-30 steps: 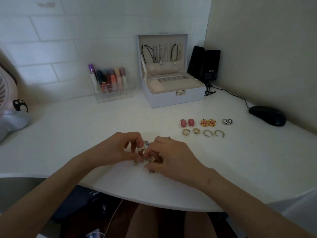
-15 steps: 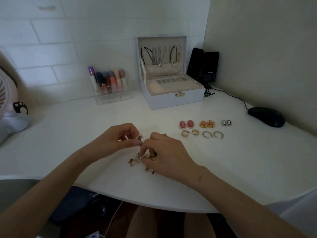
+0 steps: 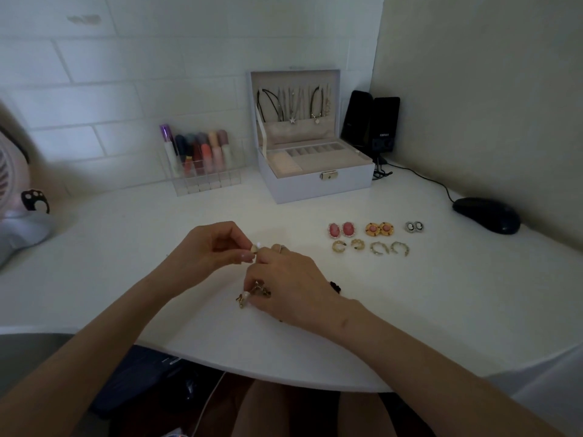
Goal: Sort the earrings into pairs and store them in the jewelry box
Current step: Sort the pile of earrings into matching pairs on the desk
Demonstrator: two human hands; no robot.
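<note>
My left hand (image 3: 214, 247) pinches a small pale earring (image 3: 255, 247) between thumb and fingertips above the white desk (image 3: 126, 263). My right hand (image 3: 293, 285) lies curled over a loose heap of gold earrings (image 3: 252, 294), its thumb on them and most of the heap hidden beneath it. A dark earring (image 3: 335, 286) peeks out to its right. Sorted pairs lie further right: pink ovals (image 3: 341, 229), orange rounds (image 3: 379, 229), small cameos (image 3: 414, 227), two gold hoops (image 3: 348, 246) and two paler hoops (image 3: 390, 248). The open lilac jewelry box (image 3: 315, 184) stands behind, necklaces hanging in its lid.
A clear organizer of lipsticks (image 3: 202, 165) stands left of the box. Black speakers (image 3: 370, 124) fill the back corner, and a black mouse (image 3: 487, 214) with its cable lies at the right. A fan (image 3: 12, 216) sits at the far left. The desk's curved front edge runs below my wrists.
My left hand has lifted away from the heap with the pale earring pinched in it. The right hand has stayed over the heap, shifting slightly.
</note>
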